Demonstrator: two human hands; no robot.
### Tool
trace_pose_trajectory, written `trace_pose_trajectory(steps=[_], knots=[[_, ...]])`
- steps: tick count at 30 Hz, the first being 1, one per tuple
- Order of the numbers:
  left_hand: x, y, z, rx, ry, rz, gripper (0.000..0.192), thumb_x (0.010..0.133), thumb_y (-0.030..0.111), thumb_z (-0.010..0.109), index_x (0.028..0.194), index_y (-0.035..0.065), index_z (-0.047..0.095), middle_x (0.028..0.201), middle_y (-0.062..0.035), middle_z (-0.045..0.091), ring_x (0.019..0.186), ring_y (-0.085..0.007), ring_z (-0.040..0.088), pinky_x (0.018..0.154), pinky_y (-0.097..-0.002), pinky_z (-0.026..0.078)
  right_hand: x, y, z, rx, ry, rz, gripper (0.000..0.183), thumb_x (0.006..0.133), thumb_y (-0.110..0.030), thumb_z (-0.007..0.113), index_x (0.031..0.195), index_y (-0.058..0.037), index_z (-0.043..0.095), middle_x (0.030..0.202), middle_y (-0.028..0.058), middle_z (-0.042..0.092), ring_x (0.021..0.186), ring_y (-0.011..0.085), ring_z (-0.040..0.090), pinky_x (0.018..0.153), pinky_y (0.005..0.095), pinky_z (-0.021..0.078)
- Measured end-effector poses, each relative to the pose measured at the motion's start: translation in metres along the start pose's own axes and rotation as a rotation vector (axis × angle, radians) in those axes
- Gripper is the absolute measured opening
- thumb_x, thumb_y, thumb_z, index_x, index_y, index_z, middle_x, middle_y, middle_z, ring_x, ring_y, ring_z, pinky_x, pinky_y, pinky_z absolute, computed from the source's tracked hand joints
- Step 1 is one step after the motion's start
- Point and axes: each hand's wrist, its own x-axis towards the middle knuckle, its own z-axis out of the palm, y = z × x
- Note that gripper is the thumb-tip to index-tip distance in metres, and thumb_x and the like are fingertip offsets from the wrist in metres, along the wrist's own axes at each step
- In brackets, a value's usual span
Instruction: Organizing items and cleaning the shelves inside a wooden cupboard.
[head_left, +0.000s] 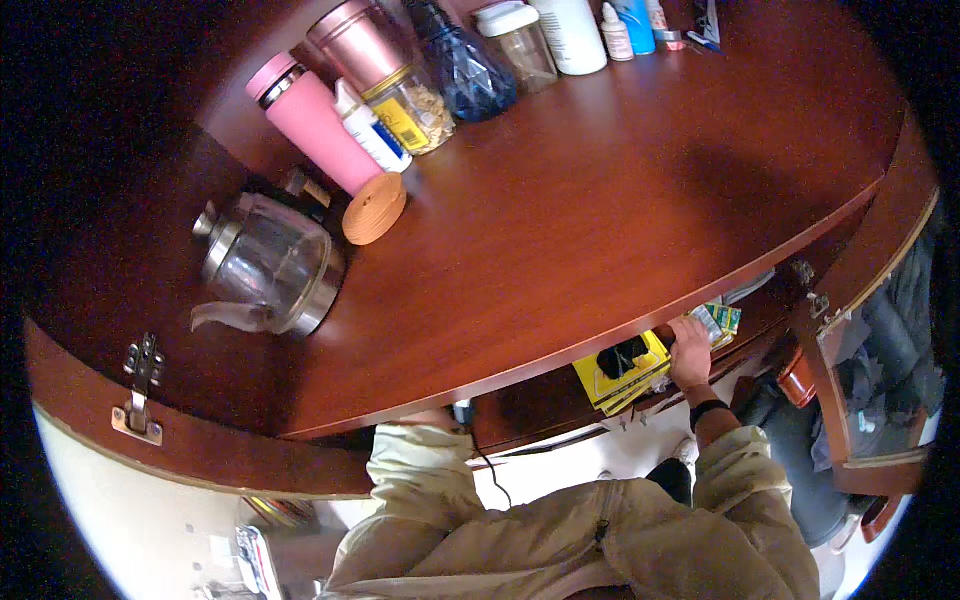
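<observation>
In the head view my right hand (690, 354) reaches to the lower shelf of a wooden cabinet, fingertips at the upper shelf's front edge. It sits between a stack of flat yellow boxes or books (611, 386) and some small green-and-white packets (724, 319). Whether its fingers grip anything is unclear. A dark object (621, 358) rests on the yellow stack. My left hand is hidden under the upper shelf (525, 247); only the wrist and the rolled sleeve show. Close to that wrist is a small white-and-dark device (463, 412), with a black cord (489, 469) hanging near it.
On the upper shelf stand a glass kettle (274, 262), an orange coil (375, 210), a pink tumbler (319, 127), a jar (420, 112), a blue bottle (472, 75) and a white bottle (574, 37). A glazed door (832, 390) hangs open at right; a metal hinge (140, 394) juts out at left.
</observation>
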Motion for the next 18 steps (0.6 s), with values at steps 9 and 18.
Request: trace_pose_trajectory(steps=[9,18], knots=[[-0.007,0.038,-0.033,0.001,0.113,0.002,0.041,0.091,0.033,0.040,0.122,0.0082,0.049,0.127,-0.0129,0.046,0.120,-0.0317,0.038,0.100,-0.0406,0.031,-0.009,-0.002,0.000,0.020,-0.061,0.032,0.046,0.062,-0.001,0.049,0.108,-0.0037,0.051,0.108,0.0138,0.052,0.107,0.0340,0.043,0.094,0.0447,0.0330],[-0.079,-0.029,-0.092,-0.328,0.337,-0.280,0.042,0.092,0.024,0.037,0.129,0.0046,0.036,0.130,-0.0138,0.041,0.119,-0.0295,0.038,0.102,-0.0375,0.028,-0.003,-0.004,-0.002,0.030,-0.031,-0.007,0.042,0.062,-0.001,0.048,0.104,-0.0011,0.052,0.105,0.0155,0.053,0.103,0.0355,0.045,0.091,0.0455,0.0348]])
